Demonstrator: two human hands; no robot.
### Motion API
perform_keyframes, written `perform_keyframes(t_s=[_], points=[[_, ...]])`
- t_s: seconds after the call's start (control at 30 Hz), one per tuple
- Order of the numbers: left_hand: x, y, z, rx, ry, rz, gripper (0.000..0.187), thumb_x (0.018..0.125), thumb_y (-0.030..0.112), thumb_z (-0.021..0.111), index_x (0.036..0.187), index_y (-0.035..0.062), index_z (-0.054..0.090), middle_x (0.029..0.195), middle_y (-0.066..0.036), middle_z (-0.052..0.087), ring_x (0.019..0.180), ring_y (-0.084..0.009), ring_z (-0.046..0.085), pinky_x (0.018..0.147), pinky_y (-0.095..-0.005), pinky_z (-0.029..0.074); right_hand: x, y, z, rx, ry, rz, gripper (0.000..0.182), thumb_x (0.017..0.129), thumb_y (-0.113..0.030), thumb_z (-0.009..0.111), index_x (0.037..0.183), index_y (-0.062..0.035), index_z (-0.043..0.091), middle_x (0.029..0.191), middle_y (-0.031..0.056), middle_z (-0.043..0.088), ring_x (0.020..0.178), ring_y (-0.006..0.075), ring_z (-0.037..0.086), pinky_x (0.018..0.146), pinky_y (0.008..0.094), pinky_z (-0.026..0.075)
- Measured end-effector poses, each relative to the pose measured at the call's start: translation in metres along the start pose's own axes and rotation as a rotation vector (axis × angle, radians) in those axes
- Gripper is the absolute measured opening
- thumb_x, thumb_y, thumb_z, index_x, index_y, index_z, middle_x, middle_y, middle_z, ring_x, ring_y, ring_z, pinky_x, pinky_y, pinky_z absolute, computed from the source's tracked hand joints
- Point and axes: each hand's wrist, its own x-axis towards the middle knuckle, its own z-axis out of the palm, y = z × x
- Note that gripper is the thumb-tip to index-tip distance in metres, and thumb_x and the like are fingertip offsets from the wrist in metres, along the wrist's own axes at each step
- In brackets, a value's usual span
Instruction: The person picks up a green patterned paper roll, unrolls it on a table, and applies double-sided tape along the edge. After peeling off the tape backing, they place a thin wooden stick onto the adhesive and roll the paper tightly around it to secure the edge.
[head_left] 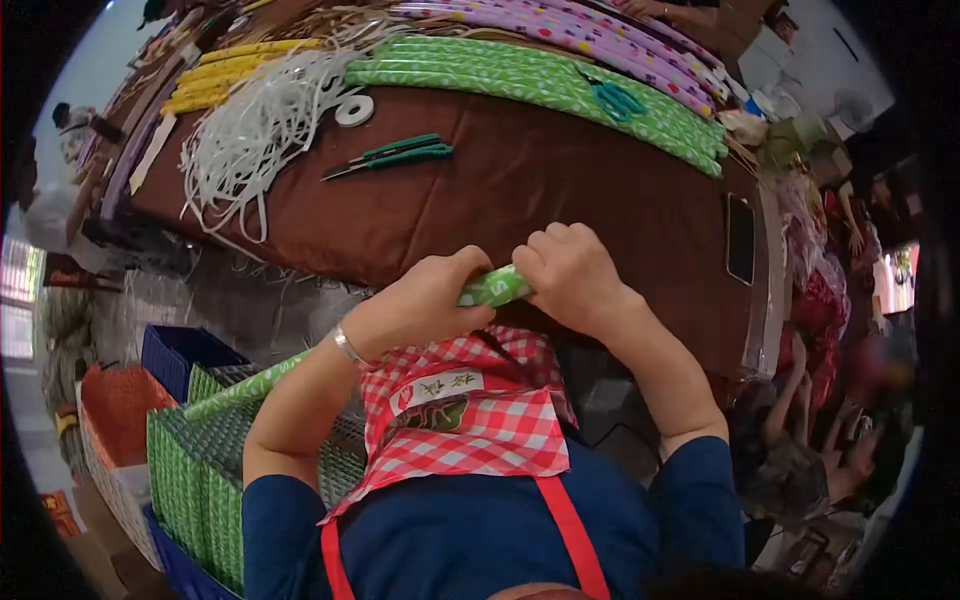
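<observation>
A thin green roll with a white print (492,288) runs across in front of my body at the table's near edge. My left hand (415,300) is closed around it, thumb along its near side. Close by on the right, my right hand (578,275) grips the same roll near its end, fingers curled over it. The roll's other end (250,388) slants down to the left, past my left forearm, over a green woven basket (185,480). Green-handled scissors (400,152) lie on the brown-covered table (540,180) beyond my hands.
Tangled white strips (265,130) and a white tape ring (354,110) lie at the table's left. Green rolls (480,75), with teal-handled scissors (617,100) on top, span the back. A phone (740,238) lies right. Orange (120,410) and blue baskets (185,350) stand lower left.
</observation>
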Motion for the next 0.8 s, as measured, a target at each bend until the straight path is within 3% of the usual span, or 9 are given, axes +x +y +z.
perform_keyframes(t_s=[0.2,0.3,0.37,0.47,0.57,0.63,0.67,0.77,0.8], points=[[-0.047,-0.015,-0.087,0.048,-0.453,-0.296,0.042,0.076,0.022,0.077,0.107,-0.0019,0.062,0.084,-0.017,0.068,0.075,-0.0267,0.067,0.069,-0.0369,0.051,-0.072,0.079,-0.062,-0.307,0.163,0.183,0.023,0.062,0.001,0.063,0.080,-0.0091,0.052,0.076,0.0080,0.051,0.075,0.0302,0.052,0.067,0.0408,0.041],[-0.072,-0.039,-0.121,0.031,-0.569,-0.486,0.043,0.074,0.024,0.077,0.107,-0.0008,0.065,0.083,-0.012,0.069,0.076,-0.0207,0.066,0.069,-0.0352,0.050,-0.107,0.096,-0.089,-0.418,0.034,0.333,0.028,0.060,0.001,0.066,0.083,-0.0080,0.053,0.078,0.0093,0.053,0.078,0.0309,0.055,0.070,0.0410,0.043],[-0.074,-0.040,-0.120,0.063,-0.540,-0.416,0.036,0.071,0.021,0.077,0.097,-0.0005,0.065,0.080,-0.013,0.067,0.073,-0.0260,0.066,0.067,-0.0360,0.050,-0.106,0.084,-0.088,-0.328,-0.086,0.319,0.029,0.060,-0.001,0.069,0.083,-0.0079,0.053,0.078,0.0094,0.054,0.078,0.0309,0.056,0.068,0.0411,0.044],[-0.068,-0.032,-0.110,0.460,-0.190,-0.197,0.031,0.066,0.015,0.077,0.085,0.0003,0.057,0.078,-0.015,0.062,0.074,-0.0405,0.058,0.065,-0.0409,0.048,-0.094,0.063,-0.078,-0.140,-0.243,0.286,0.036,0.058,-0.005,0.076,0.086,-0.0072,0.054,0.080,0.0100,0.058,0.077,0.0315,0.060,0.065,0.0431,0.047],[-0.055,-0.025,-0.094,0.885,0.295,0.023,0.032,0.067,0.008,0.073,0.093,0.0043,0.053,0.089,-0.014,0.058,0.087,-0.0381,0.058,0.071,-0.0463,0.046,-0.085,0.056,-0.069,0.032,-0.201,0.297,0.038,0.057,-0.003,0.071,0.092,-0.0058,0.059,0.087,0.0127,0.061,0.084,0.0352,0.060,0.072,0.0452,0.049],[-0.050,-0.039,-0.094,0.926,0.370,0.071,0.031,0.068,0.008,0.073,0.092,0.0049,0.053,0.088,-0.014,0.058,0.086,-0.0376,0.058,0.071,-0.0462,0.046,-0.086,0.060,-0.063,-0.131,-0.110,0.342,0.039,0.058,-0.003,0.076,0.091,-0.0058,0.057,0.082,0.0114,0.060,0.081,0.0340,0.061,0.067,0.0462,0.049],[-0.047,-0.037,-0.094,0.890,0.325,0.020,0.029,0.069,0.011,0.073,0.091,0.0037,0.055,0.088,-0.016,0.060,0.086,-0.0383,0.059,0.072,-0.0463,0.047,-0.086,0.063,-0.063,-0.178,-0.055,0.315,0.038,0.058,-0.001,0.074,0.092,-0.0052,0.057,0.083,0.0114,0.059,0.080,0.0344,0.060,0.065,0.0456,0.049],[-0.043,-0.048,-0.101,0.586,-0.100,-0.148,0.028,0.072,0.020,0.073,0.089,0.0025,0.059,0.086,-0.019,0.062,0.086,-0.0386,0.061,0.072,-0.0472,0.048,-0.088,0.066,-0.068,-0.372,-0.043,0.287,0.037,0.058,0.001,0.071,0.093,-0.0051,0.058,0.081,0.0119,0.057,0.078,0.0349,0.058,0.066,0.0454,0.048],[-0.043,-0.048,-0.099,0.632,-0.043,-0.137,0.028,0.072,0.020,0.073,0.089,0.0035,0.059,0.086,-0.017,0.062,0.085,-0.0382,0.061,0.072,-0.0474,0.049,-0.090,0.066,-0.068,-0.361,-0.068,0.276,0.038,0.058,0.000,0.072,0.093,-0.0048,0.058,0.083,0.0128,0.059,0.079,0.0359,0.059,0.068,0.0459,0.049]])
